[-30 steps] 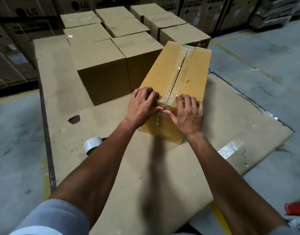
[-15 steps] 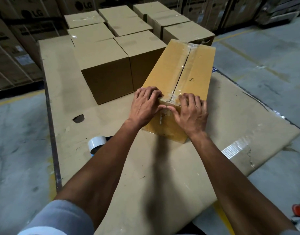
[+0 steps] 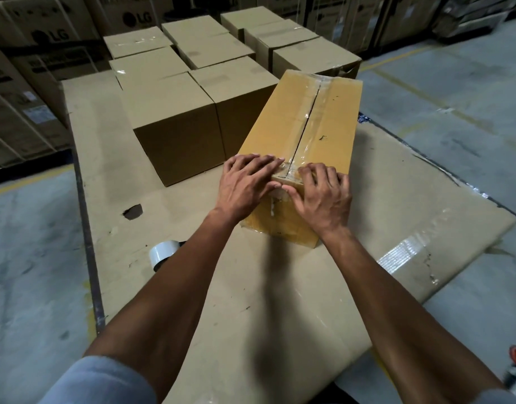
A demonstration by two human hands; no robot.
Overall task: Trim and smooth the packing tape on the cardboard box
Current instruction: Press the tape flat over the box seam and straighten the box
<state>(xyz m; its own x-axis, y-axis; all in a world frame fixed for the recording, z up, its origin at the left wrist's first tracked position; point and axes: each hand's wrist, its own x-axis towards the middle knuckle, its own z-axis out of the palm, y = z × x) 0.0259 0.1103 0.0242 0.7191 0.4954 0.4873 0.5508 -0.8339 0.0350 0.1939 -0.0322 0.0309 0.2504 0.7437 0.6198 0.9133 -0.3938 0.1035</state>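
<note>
A long yellowish cardboard box [image 3: 332,118] lies lengthwise on a flat cardboard sheet [image 3: 151,199]. Clear packing tape [image 3: 310,123] runs along its top centre seam and folds over the near end. My left hand [image 3: 245,185] lies flat on the near left top corner, fingers spread, thumb on the end face. On the near right corner, my right hand [image 3: 324,196] has its fingers curled on the top edge and its thumb pressing the tape on the end face. Both thumbs meet at the seam.
A white tape roll [image 3: 163,253] lies on the sheet left of my left forearm. Several sealed brown boxes [image 3: 175,118] stand behind and left of the long box. Large printed cartons line the back. Concrete floor [image 3: 455,97] lies to the right.
Both hands have stayed on the near end of the box, with the fingers shifting slightly over the tape. The camera has moved a little.
</note>
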